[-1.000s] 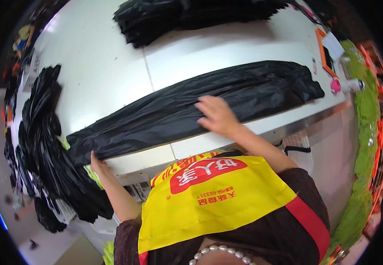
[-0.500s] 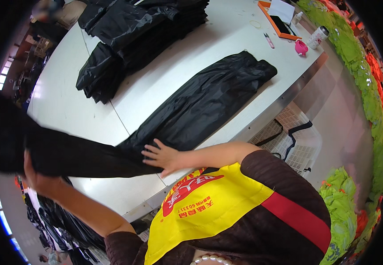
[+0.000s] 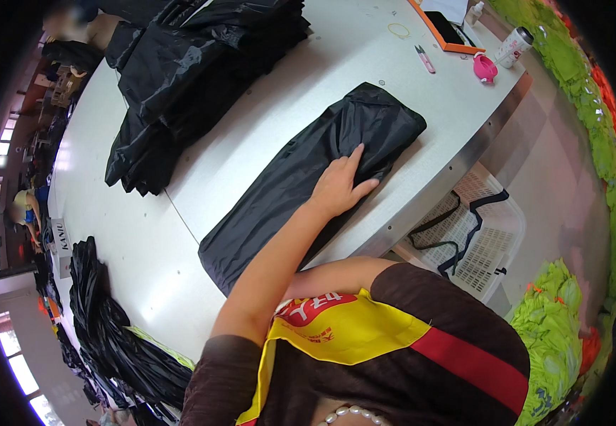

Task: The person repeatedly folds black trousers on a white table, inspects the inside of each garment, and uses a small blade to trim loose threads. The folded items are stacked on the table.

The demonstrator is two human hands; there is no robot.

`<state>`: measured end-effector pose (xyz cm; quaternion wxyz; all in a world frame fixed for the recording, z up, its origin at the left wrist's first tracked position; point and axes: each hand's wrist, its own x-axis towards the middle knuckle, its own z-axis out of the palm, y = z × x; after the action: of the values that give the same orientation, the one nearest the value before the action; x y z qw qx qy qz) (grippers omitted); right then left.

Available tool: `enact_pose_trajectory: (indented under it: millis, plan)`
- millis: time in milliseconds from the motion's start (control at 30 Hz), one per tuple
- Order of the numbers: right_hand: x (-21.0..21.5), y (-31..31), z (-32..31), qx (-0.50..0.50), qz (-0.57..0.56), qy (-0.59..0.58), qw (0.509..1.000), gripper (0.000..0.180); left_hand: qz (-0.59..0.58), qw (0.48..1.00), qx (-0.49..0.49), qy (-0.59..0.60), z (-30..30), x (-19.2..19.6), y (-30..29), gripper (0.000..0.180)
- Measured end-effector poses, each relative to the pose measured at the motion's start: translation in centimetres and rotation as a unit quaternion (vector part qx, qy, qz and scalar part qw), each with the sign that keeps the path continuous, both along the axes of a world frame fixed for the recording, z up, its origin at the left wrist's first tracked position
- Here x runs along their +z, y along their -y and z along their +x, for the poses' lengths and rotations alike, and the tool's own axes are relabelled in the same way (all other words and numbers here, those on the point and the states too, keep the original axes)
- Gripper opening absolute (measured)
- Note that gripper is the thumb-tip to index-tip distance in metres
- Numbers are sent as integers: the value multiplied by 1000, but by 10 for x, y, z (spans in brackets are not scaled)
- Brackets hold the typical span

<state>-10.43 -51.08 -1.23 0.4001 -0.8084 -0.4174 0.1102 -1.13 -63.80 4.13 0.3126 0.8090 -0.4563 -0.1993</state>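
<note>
Toward the near right edge of the table, a folded black garment lies in a long slanted strip, its far end thick where the cloth is doubled over. The left hand lies flat on that thick end, fingers straight and close together with the thumb out to the right, pressing down and clamped on nothing. The right hand is hidden; only its bent arm shows beneath the left forearm, so I cannot tell how its fingers stand.

The cloth looks thin and slick, and the tabletop is smooth. A flat palm holds it only by pressure, so a sideways push would probably slide the whole strip instead of flattening it, and the top layer could creep off the one beneath and spoil the fold. The near long edge of the garment runs just beside the table's metal rim; a shove that way could tip it over into the white basket below, where a black strap already lies. Trapped air may also make the doubled end spring back.

Farther off, the pile of black garments sits well apart, as do the small clippers and bottle, so none of these seems likely to snag.
</note>
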Motion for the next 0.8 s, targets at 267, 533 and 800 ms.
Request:
enact_pose_trajectory:
  millis: [267, 533, 800]
  plan:
    - [9, 3, 11, 95, -72, -148, 982, 48, 77, 959, 69, 263, -6, 9, -126, 50]
    - [120, 208, 85, -191, -95, -19, 977, 26, 158, 907, 260, 291, -46, -17, -206, 64]
    - [41, 359, 152, -367, -384, 185, 827, 13, 176, 891, 300, 292, -29, -16, -207, 69]
